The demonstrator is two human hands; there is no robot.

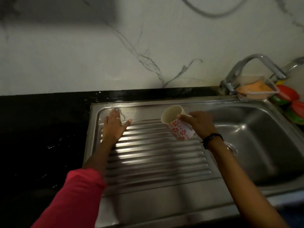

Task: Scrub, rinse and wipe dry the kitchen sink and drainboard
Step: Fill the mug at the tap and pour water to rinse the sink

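Left hand [115,125] flat on drainboard [156,153]; right hand [199,123] around tilted cup [176,122].

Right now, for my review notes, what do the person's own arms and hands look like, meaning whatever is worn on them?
The left arm wears a pink-red sleeve pushed up, leaving the forearm bare. The left hand has a thin ring on one finger. The right arm is bare, with no sleeve in view; a dark band circles the wrist just behind the right hand. No gloves on either hand.

Left hand [115,125] flat, fingers spread; right hand [198,123] curled, gripping.
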